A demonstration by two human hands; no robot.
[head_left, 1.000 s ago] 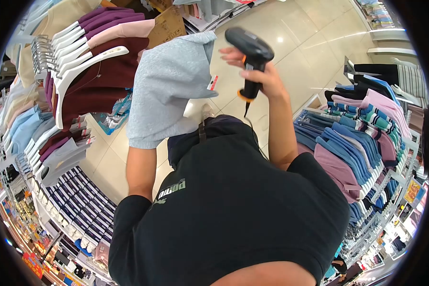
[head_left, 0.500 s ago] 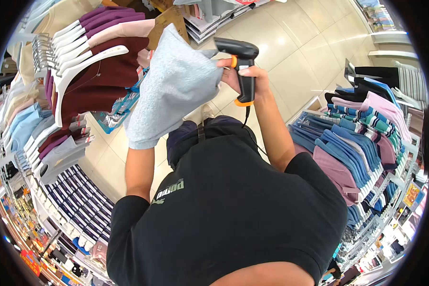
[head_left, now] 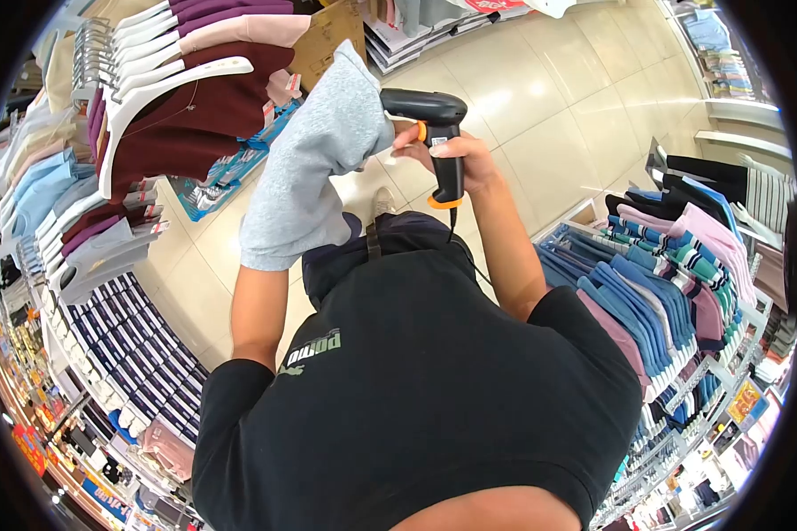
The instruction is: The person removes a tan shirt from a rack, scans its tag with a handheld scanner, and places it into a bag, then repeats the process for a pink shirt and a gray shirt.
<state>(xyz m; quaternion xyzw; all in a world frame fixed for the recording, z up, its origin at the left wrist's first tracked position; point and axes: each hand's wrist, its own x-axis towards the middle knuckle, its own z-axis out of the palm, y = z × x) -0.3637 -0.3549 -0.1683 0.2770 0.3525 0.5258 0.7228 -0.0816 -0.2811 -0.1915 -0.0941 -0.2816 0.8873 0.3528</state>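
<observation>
A black barcode scanner (head_left: pixel 450 168) with orange trim is gripped by its handle in my right hand (head_left: pixel 474 164). Its head points left, right at the edge of a light grey-blue fuzzy garment (head_left: pixel 305 168). Some right fingers reach leftward past the handle, close to the cloth. My left forearm (head_left: pixel 259 310) goes up into the garment, which drapes over and hides my left hand. From the scanner's base a black cord (head_left: pixel 452 226) runs down beside my body.
At left, a rack holds garments on white hangers (head_left: pixel 173 84), with a dark red top (head_left: pixel 208 115) in front. Folded blue clothes (head_left: pixel 624 288) hang at right. A cardboard box (head_left: pixel 328 40) stands ahead by the tiled floor (head_left: pixel 540 97). Striped packs (head_left: pixel 137 341) fill the lower left.
The scanner has moved slightly left and down, its head now at the cloth's edge. The garment has turned and looks narrower, its upper tip shifted right.
</observation>
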